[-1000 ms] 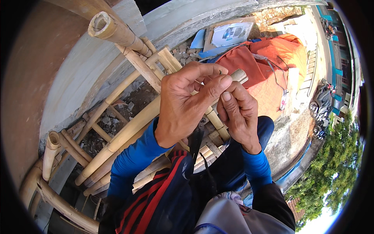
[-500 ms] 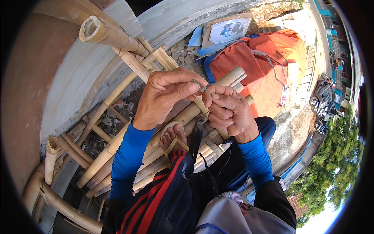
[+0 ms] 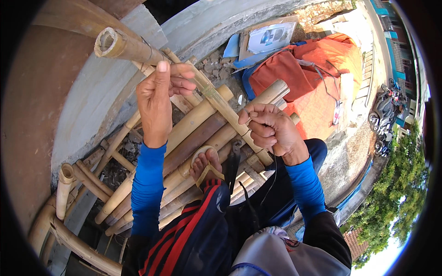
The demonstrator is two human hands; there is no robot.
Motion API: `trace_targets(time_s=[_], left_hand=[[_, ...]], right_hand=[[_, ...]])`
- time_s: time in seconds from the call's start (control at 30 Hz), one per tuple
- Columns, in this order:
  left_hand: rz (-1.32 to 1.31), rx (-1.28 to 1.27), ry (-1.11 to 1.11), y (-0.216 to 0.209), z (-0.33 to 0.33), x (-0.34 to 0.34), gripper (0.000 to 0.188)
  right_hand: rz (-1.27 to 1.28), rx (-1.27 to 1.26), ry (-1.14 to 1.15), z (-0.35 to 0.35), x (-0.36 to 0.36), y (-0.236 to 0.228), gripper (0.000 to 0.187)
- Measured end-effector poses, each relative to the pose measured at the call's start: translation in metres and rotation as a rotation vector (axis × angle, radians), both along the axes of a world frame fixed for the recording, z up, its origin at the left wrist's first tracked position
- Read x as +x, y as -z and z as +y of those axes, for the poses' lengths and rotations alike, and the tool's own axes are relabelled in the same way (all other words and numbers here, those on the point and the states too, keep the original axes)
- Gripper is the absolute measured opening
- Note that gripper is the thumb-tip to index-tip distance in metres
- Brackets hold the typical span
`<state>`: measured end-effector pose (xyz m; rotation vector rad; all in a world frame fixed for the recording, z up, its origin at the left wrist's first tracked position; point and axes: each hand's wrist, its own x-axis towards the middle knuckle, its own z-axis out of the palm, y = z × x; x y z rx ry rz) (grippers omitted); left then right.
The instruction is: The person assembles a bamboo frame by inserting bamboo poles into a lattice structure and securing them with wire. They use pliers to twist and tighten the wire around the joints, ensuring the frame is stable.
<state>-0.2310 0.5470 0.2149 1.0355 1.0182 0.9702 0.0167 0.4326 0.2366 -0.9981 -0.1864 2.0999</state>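
Observation:
Raised over the bamboo frame, my left hand (image 3: 156,103) has its thumb up and its fingers loosely bent and apart, with nothing visible in them. My right hand (image 3: 272,131) is closed, thumb against forefinger, above my right knee. From beneath it hangs a thin dark wire (image 3: 269,187); whatever part sits inside the fingers is hidden. Below the hands lie several bamboo poles (image 3: 198,120), crossed by a split bamboo strip (image 3: 224,108). A dark tool (image 3: 235,154), its kind unclear, rests on the poles beside my sandalled foot (image 3: 206,165).
An upright bamboo post (image 3: 126,45) rises near the wall (image 3: 99,99) at left, with a shorter post (image 3: 63,191) nearer me. Beyond the poles lie rubble and an orange tarpaulin (image 3: 317,83). Motorbikes (image 3: 381,110) stand at far right.
My left hand has parted from the right, moving left and turning thumb up. The right hand has stayed nearly in place, still closed.

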Motion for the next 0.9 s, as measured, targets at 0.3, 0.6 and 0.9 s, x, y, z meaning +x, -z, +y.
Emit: trace_targets(time_s=[0.3, 0.6, 0.9], left_hand=[[0.192, 0.288, 0.301, 0.024, -0.043, 0.025, 0.014], [0.244, 0.359, 0.454, 0.040, 0.002, -0.006, 0.011], [0.158, 0.201, 0.422, 0.081, -0.025, -0.010, 0.013]], right_hand=[[-0.137, 0.017, -0.233, 0.031, 0.000, 0.000, 0.026], [-0.923, 0.964, -0.441, 0.062, -0.005, 0.033, 0.017], [-0.997, 0.975, -0.745, 0.073, 0.007, 0.040, 0.017]])
